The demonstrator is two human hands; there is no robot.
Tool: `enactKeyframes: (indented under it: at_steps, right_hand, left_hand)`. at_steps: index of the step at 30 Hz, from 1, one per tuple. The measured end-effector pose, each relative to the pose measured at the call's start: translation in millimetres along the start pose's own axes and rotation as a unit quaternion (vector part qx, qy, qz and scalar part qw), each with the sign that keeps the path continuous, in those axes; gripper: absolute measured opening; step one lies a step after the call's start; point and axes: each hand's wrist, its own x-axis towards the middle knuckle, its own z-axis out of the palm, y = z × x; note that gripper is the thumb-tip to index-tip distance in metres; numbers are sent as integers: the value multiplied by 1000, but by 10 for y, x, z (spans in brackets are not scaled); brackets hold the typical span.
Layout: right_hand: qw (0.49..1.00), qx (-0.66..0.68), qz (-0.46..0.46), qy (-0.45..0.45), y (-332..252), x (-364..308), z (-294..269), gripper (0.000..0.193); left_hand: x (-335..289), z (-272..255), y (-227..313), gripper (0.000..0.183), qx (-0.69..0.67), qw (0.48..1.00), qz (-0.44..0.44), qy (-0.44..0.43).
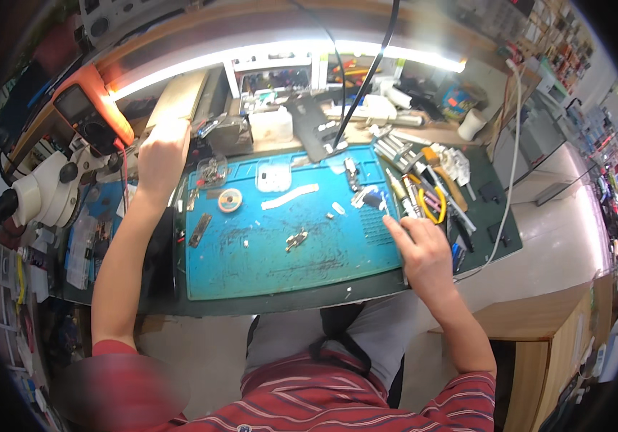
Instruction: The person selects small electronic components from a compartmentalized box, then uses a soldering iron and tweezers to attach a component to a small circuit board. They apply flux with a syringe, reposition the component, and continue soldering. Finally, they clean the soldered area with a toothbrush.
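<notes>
My left hand reaches to the back left of the bench, fingers curled at the near end of a long beige box. What those fingers hold, if anything, is hidden. Low over the right edge of the blue work mat is my right hand, index finger stretched out, with no object visible in it. Yellow-handled pliers lie just beyond it. On the mat are a small metal part, a white strip, a round spool and a clear tray.
An orange multimeter leans at the back left, above a white microscope. Screwdrivers and tweezers crowd the right side. A black cable hangs over the mat; a white cable runs down the right.
</notes>
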Motion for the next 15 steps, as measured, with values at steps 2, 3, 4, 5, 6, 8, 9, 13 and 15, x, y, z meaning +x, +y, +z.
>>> enactKeyframes:
  at_steps: [2,3,4,5,6,8,9,13,15]
  right_hand:
    - [1000,-7,-18,-15,13,-11,23,47]
    - [1000,-25,-6,-17,24,-11,-11,48]
    - [1000,-15,1,9,-19,66,-50,48]
    - [999,-6,7,34,-55,161,-106,48]
    - [998,3,14,59,-99,282,-180,49]
    - [994,36,25,95,-192,576,-341,35]
    - [994,45,46,86,-206,699,-387,30]
    - [983,-49,174,29,227,886,-362,17]
    - [975,-61,200,-75,400,738,-270,19]
  left_hand:
    - [-27,-60,46,14,-31,999,4,4]
    - [13,-43,71,15,-38,999,-14,-4]
    - [-6,-45,71,16,-39,999,-31,-19]
    - [-27,-32,66,17,-41,997,-48,-34]
    - [-23,22,35,17,-4,999,-31,-15]
    - [-31,186,-62,23,71,997,9,14]
    - [-69,240,-97,32,91,996,2,-20]
    - [-42,75,28,22,15,999,-1,-32]
    - [-72,-4,80,19,-41,999,11,-20]
